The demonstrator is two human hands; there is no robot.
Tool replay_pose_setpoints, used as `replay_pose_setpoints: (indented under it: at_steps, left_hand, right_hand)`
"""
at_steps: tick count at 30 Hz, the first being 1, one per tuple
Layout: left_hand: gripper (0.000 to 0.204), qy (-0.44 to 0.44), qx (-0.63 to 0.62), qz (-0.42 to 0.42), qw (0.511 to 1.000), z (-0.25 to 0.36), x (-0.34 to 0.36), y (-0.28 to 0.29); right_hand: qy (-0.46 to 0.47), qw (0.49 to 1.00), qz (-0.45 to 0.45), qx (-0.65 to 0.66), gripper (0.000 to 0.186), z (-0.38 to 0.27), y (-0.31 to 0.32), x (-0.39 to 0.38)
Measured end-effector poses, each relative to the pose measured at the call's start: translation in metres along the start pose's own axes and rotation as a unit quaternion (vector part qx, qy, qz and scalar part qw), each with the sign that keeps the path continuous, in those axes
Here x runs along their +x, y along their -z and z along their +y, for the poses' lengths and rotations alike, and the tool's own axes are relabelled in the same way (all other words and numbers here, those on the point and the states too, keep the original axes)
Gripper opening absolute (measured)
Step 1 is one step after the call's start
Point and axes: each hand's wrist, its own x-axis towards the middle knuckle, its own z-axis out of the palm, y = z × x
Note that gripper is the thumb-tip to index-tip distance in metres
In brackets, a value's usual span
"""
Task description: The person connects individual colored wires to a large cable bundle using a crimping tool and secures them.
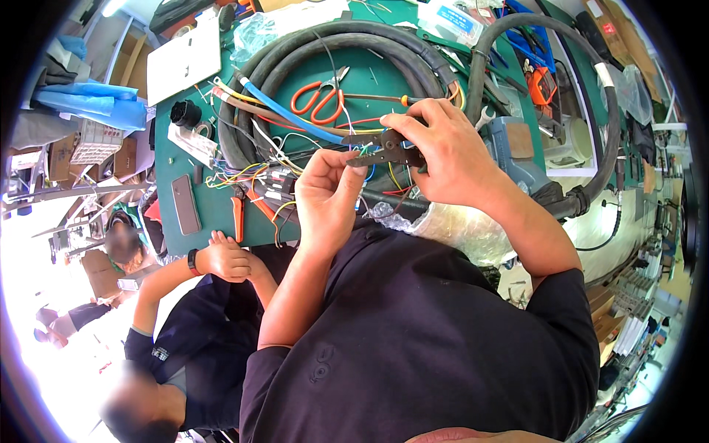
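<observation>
My right hand (450, 151) is closed round a dark crimping or stripping plier (390, 150), whose jaws point left. The thumb and forefinger of my left hand (332, 188) pinch a thin wire (362, 150) right at those jaws; its end is too small to make out. Beneath both hands runs a thick black cable coil (273, 55) with a blue wire (295, 111) and several coloured leads. Orange-handled scissors (322, 97) lie inside the coil. Left of my left hand is a bundle of thin wires with black connectors (278, 183), beside orange-handled pliers (238, 215).
A phone (186, 204) lies on the green mat (168, 221) at the left, near a white panel (183, 65). Bubble wrap (461, 230) bulges by my right forearm. A blue-grey machine (517, 151) stands at right. A co-worker with clasped hands (227, 260) is close at left.
</observation>
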Motion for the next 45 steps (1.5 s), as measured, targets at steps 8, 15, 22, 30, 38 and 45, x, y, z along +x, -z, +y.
replay_pose_setpoints:
  at_steps: [8, 15, 22, 30, 38, 45]
  left_hand:
    - [0.009, -0.025, -0.008, 0.008, 1.0, -0.003, 0.003, -0.002]
    - [0.01, -0.026, 0.014, 0.011, 1.0, -0.003, 0.006, -0.008]
    - [0.01, -0.023, -0.008, 0.013, 1.0, -0.005, 0.006, -0.009]
    - [0.008, -0.007, -0.063, -0.008, 0.998, -0.008, 0.005, -0.003]
    - [0.009, -0.009, -0.061, -0.013, 0.998, -0.007, 0.005, -0.002]
    - [0.01, 0.005, -0.049, -0.005, 0.999, -0.007, 0.005, -0.002]
  right_hand:
    - [0.001, 1.0, -0.005, 0.005, 0.059, 0.001, -0.002, -0.002]
    - [-0.003, 1.0, -0.011, 0.004, 0.06, 0.002, -0.004, -0.004]
    - [0.001, 1.0, -0.013, 0.008, 0.058, 0.001, -0.004, -0.002]
    - [0.004, 1.0, 0.003, 0.009, 0.057, -0.001, -0.004, -0.001]
    - [0.001, 1.0, 0.004, 0.005, 0.056, -0.001, -0.004, 0.0]
    - [-0.001, 1.0, -0.02, 0.003, 0.057, 0.002, -0.005, -0.002]
